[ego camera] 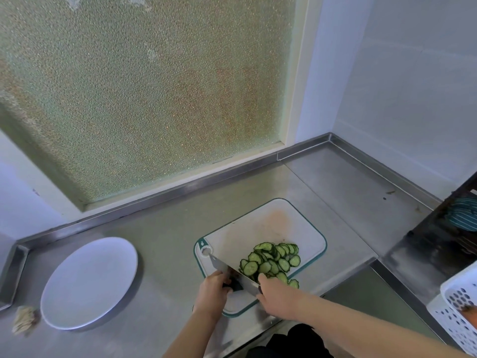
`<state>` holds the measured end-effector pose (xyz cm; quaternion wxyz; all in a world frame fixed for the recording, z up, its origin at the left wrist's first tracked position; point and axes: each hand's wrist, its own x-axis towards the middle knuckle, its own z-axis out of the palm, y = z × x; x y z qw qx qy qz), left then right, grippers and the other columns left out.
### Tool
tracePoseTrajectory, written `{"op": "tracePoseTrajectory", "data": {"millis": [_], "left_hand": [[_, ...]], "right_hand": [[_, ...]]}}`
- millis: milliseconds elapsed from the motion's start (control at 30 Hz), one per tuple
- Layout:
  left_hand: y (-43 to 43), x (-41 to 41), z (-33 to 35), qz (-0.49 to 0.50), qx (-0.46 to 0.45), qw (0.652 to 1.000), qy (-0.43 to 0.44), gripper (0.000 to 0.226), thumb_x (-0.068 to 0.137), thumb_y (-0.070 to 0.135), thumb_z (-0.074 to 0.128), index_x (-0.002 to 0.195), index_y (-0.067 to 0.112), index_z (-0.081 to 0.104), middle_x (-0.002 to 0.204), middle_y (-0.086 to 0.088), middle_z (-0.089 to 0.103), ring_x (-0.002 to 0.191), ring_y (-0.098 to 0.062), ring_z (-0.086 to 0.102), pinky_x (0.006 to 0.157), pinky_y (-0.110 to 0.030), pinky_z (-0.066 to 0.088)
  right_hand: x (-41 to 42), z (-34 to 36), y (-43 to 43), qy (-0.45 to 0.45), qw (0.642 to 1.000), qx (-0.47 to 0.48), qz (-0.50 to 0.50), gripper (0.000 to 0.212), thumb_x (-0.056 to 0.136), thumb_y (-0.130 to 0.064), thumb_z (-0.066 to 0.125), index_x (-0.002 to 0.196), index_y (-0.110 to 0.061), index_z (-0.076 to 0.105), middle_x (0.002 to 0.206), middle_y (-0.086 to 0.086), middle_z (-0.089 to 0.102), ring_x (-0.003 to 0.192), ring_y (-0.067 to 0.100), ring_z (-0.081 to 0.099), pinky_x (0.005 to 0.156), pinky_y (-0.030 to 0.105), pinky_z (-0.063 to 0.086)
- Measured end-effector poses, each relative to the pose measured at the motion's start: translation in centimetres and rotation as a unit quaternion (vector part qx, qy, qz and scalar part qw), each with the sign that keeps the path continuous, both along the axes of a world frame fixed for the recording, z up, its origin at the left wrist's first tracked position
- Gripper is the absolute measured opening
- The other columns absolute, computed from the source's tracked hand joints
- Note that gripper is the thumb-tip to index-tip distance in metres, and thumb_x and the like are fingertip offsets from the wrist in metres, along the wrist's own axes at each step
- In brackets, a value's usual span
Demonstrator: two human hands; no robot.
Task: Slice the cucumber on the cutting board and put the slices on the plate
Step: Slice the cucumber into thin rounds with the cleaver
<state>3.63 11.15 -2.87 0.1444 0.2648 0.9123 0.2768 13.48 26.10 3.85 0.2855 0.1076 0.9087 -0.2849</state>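
Head view, looking down at a steel surface (167,228) in a corner under a frosted window (142,86). A white cutting board (258,223) with a teal rim lies at an angle on the surface. The cucumber slices (273,259) sit in a loose overlapping pile on the near right part of the board, thin rounds with dark green skin. All the slices are on the board.

The left hand (213,289) grips the black handle (235,285) of a cleaver (227,267), its fingers (220,276) clenched round it. The broad shiny blade lies low over the near left part of the board, its far edge against the pile of slices. The right hand (280,297) is at the near end of the blade, touching the nearest slices, with its thumb (263,278) stretched toward the pile. Its fingers are hidden under the hand, so I cannot tell whether they are curled or flat.

The white round plate (89,282) lies on the surface left of the board, well apart from it. Some pale scraps (24,319) lie just beside the plate's near left rim. At the right edge there is a white perforated basket (456,303), and above it a striped cloth (464,215) on a dark rack.
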Motion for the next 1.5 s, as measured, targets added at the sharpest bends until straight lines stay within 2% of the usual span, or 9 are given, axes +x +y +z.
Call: {"op": "tracePoseTrajectory", "data": {"millis": [167,367,500,633,967,1100,1200,1400,1500], "left_hand": [[0.0,-0.1,0.1,-0.007,0.0,1.0,0.0,0.024,0.068,-0.003,0.059,0.09,0.005,0.067,0.092,-0.01,0.065,0.088,-0.025,0.06,0.067,-0.018,0.036],[-0.1,0.1,0.1,-0.006,0.007,1.0,-0.002,0.03,0.067,-0.005,0.058,0.094,0.007,0.067,0.093,-0.008,0.066,0.088,-0.023,0.061,0.069,-0.018,0.039],[-0.2,0.1,0.1,-0.009,0.007,1.0,-0.002,0.032,0.066,-0.006,0.059,0.093,0.007,0.067,0.092,-0.008,0.065,0.086,-0.022,0.061,0.068,-0.016,0.039],[-0.3,0.2,0.1,-0.01,0.004,1.0,0.001,0.027,0.066,-0.005,0.06,0.09,0.004,0.066,0.091,-0.008,0.063,0.085,-0.022,0.06,0.064,-0.013,0.034],[-0.4,0.3,0.1,-0.018,-0.007,1.0,-0.004,0.011,0.074,0.001,0.061,0.085,0.001,0.061,0.085,0.004,0.044,0.087,-0.026,0.056,0.063,-0.016,0.029],[-0.6,0.4,0.2,-0.027,-0.002,1.0,-0.001,0.015,0.075,0.003,0.059,0.089,0.001,0.06,0.088,0.003,0.044,0.089,-0.026,0.055,0.064,-0.015,0.028],[-0.8,0.5,0.3,-0.048,-0.011,0.999,0.009,0.023,0.075,0.0,0.052,0.097,0.004,0.059,0.097,-0.003,0.052,0.094,-0.024,0.054,0.067,-0.011,0.028],[-0.9,0.3,0.8,-0.06,-0.051,0.997,0.013,0.041,0.074,-0.005,0.043,0.11,0.013,0.054,0.112,-0.002,0.05,0.102,-0.021,0.05,0.078,-0.024,0.041],[-0.5,0.4,0.9,-0.066,-0.056,0.996,0.019,0.037,0.076,-0.004,0.045,0.109,0.011,0.054,0.111,-0.004,0.052,0.101,-0.021,0.051,0.078,-0.023,0.04]], "right_hand": [[0.7,-0.1,0.2,-0.001,1.0,0.003,-0.013,0.01,0.099,-0.021,0.037,0.097,-0.012,0.033,0.108,0.019,0.056,0.079,0.021,0.045,0.065,0.031,0.035],[0.1,-1.9,-0.8,0.009,1.0,0.016,-0.002,0.008,0.1,-0.02,0.034,0.098,-0.015,0.028,0.112,0.022,0.059,0.086,0.027,0.057,0.045,0.022,0.023],[-0.2,-2.3,-0.7,0.004,1.0,0.021,-0.01,0.025,0.101,-0.021,0.033,0.12,-0.005,0.035,0.117,0.023,0.057,0.096,0.032,0.059,0.048,0.024,0.027],[-0.6,-2.1,-0.3,-0.009,0.999,-0.007,-0.029,0.044,0.101,-0.025,0.034,0.136,0.001,0.026,0.121,0.022,0.054,0.091,0.023,0.051,0.07,0.03,0.034],[-0.8,-1.1,1.1,0.031,0.997,0.017,-0.064,0.017,0.1,-0.029,0.037,0.098,-0.014,0.03,0.104,0.019,0.057,0.087,0.027,0.051,0.069,0.034,0.035],[-0.7,-0.6,1.0,0.041,0.998,0.014,-0.056,0.016,0.1,-0.029,0.036,0.098,-0.014,0.028,0.105,0.018,0.057,0.083,0.022,0.045,0.071,0.033,0.036],[-0.7,-0.4,1.0,0.058,0.997,0.006,-0.059,0.016,0.1,-0.029,0.036,0.101,-0.014,0.032,0.085,0.004,0.047,0.082,0.021,0.044,0.071,0.031,0.035],[-0.8,0.9,1.3,0.077,0.996,0.003,-0.048,0.016,0.1,-0.028,0.038,0.099,-0.012,0.035,0.087,0.005,0.048,0.081,0.022,0.046,0.07,0.031,0.035],[-0.7,1.4,1.4,0.08,0.996,-0.003,-0.042,0.016,0.1,-0.028,0.038,0.096,-0.013,0.033,0.074,-0.001,0.043,0.077,0.023,0.046,0.068,0.031,0.035]]}}
